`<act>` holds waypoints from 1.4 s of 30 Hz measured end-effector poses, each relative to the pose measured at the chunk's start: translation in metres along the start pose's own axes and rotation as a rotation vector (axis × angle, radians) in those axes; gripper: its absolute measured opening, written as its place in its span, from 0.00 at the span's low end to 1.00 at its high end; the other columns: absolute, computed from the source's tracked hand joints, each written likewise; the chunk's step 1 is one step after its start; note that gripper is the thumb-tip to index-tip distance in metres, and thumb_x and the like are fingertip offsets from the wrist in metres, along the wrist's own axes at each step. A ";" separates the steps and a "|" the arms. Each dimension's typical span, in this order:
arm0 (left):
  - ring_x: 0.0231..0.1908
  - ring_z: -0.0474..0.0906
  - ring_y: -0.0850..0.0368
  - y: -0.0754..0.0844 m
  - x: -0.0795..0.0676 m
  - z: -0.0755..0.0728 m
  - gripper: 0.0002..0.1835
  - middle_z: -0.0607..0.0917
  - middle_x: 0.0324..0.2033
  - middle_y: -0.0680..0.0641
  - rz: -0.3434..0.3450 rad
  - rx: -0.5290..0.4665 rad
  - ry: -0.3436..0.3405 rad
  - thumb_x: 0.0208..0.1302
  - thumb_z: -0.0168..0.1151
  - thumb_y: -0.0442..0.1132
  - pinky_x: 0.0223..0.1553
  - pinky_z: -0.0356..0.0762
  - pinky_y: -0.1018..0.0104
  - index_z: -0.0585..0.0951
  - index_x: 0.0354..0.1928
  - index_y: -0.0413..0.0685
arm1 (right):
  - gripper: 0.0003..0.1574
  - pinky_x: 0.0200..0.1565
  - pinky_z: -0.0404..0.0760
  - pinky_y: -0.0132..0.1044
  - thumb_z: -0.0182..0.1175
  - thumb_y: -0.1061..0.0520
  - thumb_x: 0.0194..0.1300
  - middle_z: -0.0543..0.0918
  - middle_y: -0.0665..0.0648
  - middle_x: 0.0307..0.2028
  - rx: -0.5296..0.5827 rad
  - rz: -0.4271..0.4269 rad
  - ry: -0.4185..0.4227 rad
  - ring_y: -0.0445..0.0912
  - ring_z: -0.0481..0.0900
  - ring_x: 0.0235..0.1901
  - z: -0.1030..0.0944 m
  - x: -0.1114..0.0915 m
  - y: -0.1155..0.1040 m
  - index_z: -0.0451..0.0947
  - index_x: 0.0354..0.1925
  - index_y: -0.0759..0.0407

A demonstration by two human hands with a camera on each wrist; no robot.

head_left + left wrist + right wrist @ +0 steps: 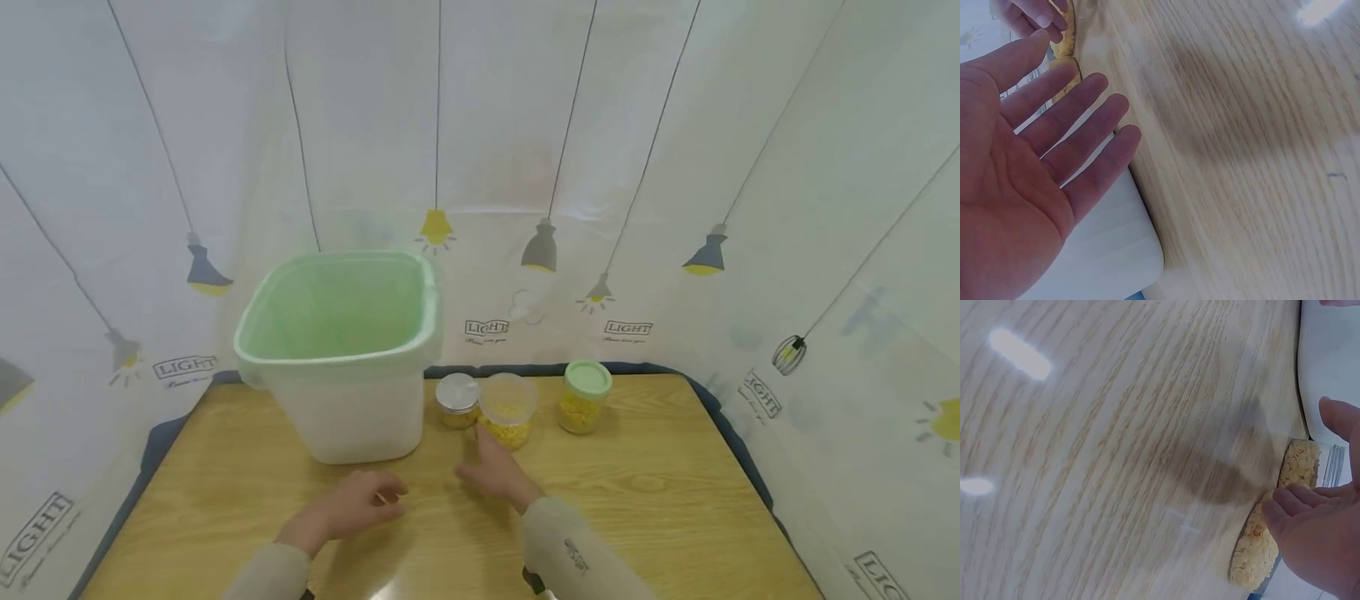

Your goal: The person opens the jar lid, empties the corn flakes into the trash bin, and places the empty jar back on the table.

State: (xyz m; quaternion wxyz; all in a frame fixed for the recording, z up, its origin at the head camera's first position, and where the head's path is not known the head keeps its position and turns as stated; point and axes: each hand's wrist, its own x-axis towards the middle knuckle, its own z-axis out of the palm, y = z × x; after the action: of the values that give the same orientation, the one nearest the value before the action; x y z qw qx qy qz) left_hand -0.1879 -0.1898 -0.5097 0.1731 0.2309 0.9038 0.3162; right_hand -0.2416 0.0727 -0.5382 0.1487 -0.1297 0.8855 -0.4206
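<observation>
Fingers extended, my right hand reaches to the near side of a clear jar of yellow flakes with a translucent top. In the right wrist view its fingertips overlap this jar and lie beside a second flake-filled jar. That second jar has a silver lid and stands just left of the first. My left hand, palm up with spread fingers in the left wrist view, hovers over the table in front of the bin and holds nothing.
A large white bin with a pale green rim stands at the left rear. To the right of the jars is another jar of yellow flakes with a green lid. Behind the wooden table hangs a lamp-printed curtain.
</observation>
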 end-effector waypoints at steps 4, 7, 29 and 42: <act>0.46 0.81 0.48 -0.002 -0.001 0.000 0.22 0.86 0.46 0.44 0.012 -0.009 0.005 0.68 0.59 0.50 0.47 0.82 0.53 0.79 0.55 0.42 | 0.52 0.73 0.55 0.61 0.62 0.54 0.66 0.53 0.73 0.73 -0.015 0.027 0.024 0.66 0.53 0.73 0.003 0.003 -0.004 0.44 0.74 0.73; 0.47 0.82 0.48 -0.003 0.000 0.000 0.22 0.86 0.47 0.44 0.014 -0.017 0.007 0.68 0.59 0.51 0.47 0.82 0.52 0.79 0.55 0.42 | 0.53 0.73 0.54 0.61 0.61 0.53 0.66 0.52 0.73 0.73 -0.026 0.047 0.054 0.66 0.53 0.73 0.005 0.008 -0.004 0.43 0.74 0.72; 0.46 0.82 0.53 -0.010 0.004 0.009 0.19 0.86 0.45 0.49 0.011 -0.050 0.003 0.67 0.60 0.50 0.47 0.82 0.60 0.80 0.53 0.45 | 0.63 0.74 0.57 0.57 0.72 0.61 0.55 0.57 0.72 0.71 0.221 0.114 0.382 0.63 0.56 0.72 0.024 0.069 -0.003 0.42 0.74 0.68; 0.46 0.83 0.53 -0.013 0.006 0.010 0.20 0.87 0.46 0.47 0.006 -0.052 0.006 0.67 0.60 0.50 0.48 0.82 0.61 0.81 0.53 0.44 | 0.62 0.73 0.61 0.53 0.76 0.64 0.48 0.66 0.67 0.67 0.258 0.102 0.437 0.59 0.65 0.69 0.027 0.099 0.006 0.50 0.72 0.64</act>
State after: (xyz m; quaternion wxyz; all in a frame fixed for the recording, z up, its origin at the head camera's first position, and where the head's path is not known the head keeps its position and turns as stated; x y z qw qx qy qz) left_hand -0.1927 -0.1905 -0.5261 0.1753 0.2281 0.8951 0.3407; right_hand -0.3232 0.0219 -0.5747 -0.0097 0.0292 0.8412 -0.5398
